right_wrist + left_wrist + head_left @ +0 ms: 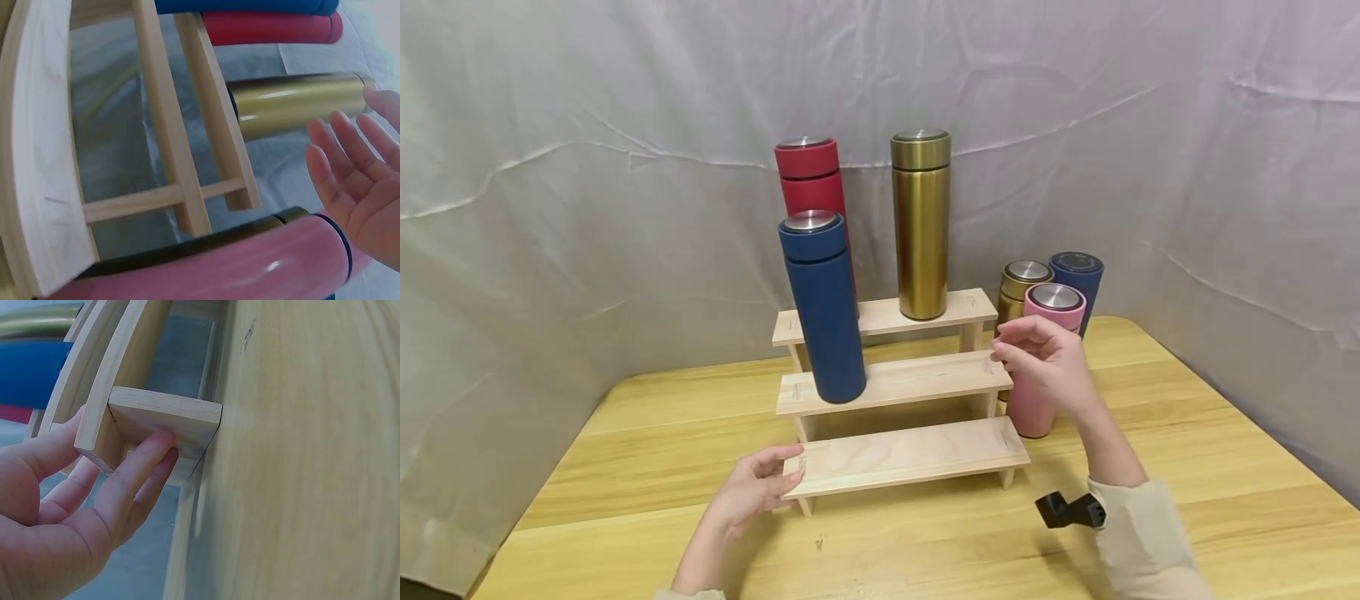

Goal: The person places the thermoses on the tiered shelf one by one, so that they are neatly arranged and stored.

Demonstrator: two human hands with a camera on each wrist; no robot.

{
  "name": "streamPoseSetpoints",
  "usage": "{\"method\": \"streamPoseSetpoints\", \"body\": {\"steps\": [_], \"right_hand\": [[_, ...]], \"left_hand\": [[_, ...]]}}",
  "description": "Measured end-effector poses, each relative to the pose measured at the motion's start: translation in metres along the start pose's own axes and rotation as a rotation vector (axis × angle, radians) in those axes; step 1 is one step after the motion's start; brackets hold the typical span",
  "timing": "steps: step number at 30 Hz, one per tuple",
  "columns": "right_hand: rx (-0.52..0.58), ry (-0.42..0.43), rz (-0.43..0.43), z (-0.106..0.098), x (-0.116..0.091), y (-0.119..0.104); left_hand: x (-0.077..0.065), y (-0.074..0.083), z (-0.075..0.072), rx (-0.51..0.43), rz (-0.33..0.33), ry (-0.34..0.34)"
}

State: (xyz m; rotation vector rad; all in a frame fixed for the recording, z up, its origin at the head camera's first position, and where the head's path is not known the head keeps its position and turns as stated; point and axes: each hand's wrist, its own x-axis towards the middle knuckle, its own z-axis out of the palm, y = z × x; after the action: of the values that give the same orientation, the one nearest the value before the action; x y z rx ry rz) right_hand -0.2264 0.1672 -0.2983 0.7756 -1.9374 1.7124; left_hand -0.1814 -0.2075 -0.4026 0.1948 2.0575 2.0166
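Note:
A three-step wooden stand (910, 454) stands on the table. My left hand (756, 487) grips the left end of its lowest shelf; in the left wrist view the thumb lies by the board and fingertips (164, 439) touch the leg below. My right hand (1054, 371) is raised in front of a pink thermos bottle (1032, 412), fingers loosely bent and holding nothing. On the middle shelf a blue thermos (827, 325) stands upright at the left. The top shelf bears a red thermos (808, 162), partly hidden behind the blue one, and a gold thermos (921, 233).
Right of the stand, a second gold thermos (1013, 287) and a dark blue thermos (1086, 283) stand behind the pink one. A black wrist mount (1067, 510) sticks out from the right sleeve. Grey cloth (700, 217) hangs behind the wooden table (647, 467).

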Motion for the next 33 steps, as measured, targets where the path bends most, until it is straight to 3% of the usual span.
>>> {"method": "streamPoseSetpoints", "body": {"steps": [8, 17, 26, 30, 33], "right_hand": [[-0.06, 0.079, -0.021, -0.016, -0.001, -0.006], [-0.279, 0.246, -0.042, -0.038, -0.002, -0.001], [-0.361, 0.325, 0.002, -0.058, -0.005, 0.006], [-0.233, 0.341, -0.014, -0.081, -0.005, 0.042], [-0.124, 0.345, -0.039, -0.107, -0.004, 0.088]], "left_hand": [[-0.002, 0.001, -0.002, -0.002, 0.016, -0.018], [0.0, 0.0, -0.002, -0.016, 0.025, -0.039], [0.0, 0.002, -0.001, -0.038, 0.011, -0.03], [0.0, 0.002, 0.0, -0.039, 0.001, -0.013], [0.0, 0.002, 0.0, -0.037, -0.003, -0.007]]}}
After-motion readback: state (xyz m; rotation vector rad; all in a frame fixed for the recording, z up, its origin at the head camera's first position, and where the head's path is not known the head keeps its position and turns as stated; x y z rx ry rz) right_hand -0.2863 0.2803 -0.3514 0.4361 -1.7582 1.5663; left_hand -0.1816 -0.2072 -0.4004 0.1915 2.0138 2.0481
